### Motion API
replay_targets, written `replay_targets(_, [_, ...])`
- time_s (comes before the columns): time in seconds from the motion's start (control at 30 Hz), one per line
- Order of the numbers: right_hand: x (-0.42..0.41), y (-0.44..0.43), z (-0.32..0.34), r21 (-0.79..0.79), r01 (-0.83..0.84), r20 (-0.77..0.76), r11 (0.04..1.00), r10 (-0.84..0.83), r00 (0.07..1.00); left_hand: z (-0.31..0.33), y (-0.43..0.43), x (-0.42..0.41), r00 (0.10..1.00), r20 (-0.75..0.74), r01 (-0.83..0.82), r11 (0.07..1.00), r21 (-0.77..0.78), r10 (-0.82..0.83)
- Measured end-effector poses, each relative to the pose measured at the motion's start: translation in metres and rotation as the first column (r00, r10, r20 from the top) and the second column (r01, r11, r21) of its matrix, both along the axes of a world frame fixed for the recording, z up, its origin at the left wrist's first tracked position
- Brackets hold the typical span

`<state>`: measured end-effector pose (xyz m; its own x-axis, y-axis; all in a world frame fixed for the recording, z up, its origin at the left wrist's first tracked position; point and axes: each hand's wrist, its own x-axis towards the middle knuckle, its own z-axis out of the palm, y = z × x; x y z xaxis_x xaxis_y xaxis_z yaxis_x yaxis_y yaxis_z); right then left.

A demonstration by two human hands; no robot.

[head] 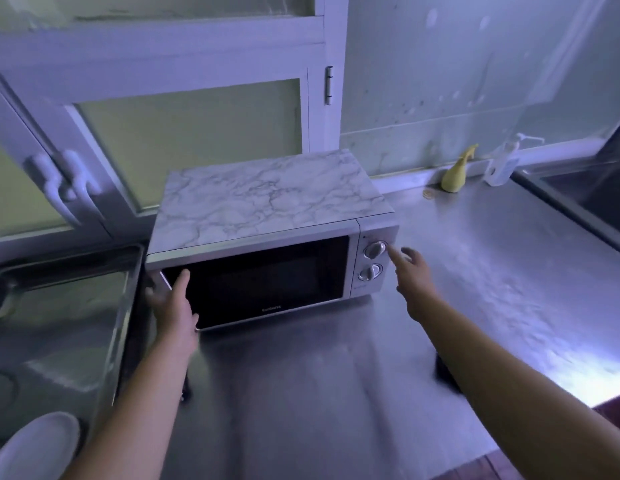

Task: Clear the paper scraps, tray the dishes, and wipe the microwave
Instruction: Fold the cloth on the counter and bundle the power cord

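Note:
A silver microwave [267,216] with a marble-patterned top and a dark door stands on the steel counter [301,393], its door closed. My left hand [173,306] is open at the door's left edge, fingers spread against the front corner. My right hand [414,271] is open just right of the control panel, its index finger beside the upper dial [375,250]. Neither hand holds anything. A white dish [34,445] shows at the lower left corner.
A steel sink [59,306] lies left of the microwave, another basin [585,195] at the far right. A yellow spray bottle [457,174] and a clear pump bottle [502,164] stand by the back wall. A window with handles [62,181] is behind.

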<state>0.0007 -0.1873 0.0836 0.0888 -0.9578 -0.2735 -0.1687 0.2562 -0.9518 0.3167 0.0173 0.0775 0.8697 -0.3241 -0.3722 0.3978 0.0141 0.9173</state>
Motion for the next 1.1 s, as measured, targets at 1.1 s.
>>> replay_targets(1.1, [-0.285,-0.024,-0.178,0.041,-0.707,-0.841,0.706,0.407,0.357,-0.118,-0.139,-0.431,0.612,-0.435,0.788,0.554,0.269,-0.661])
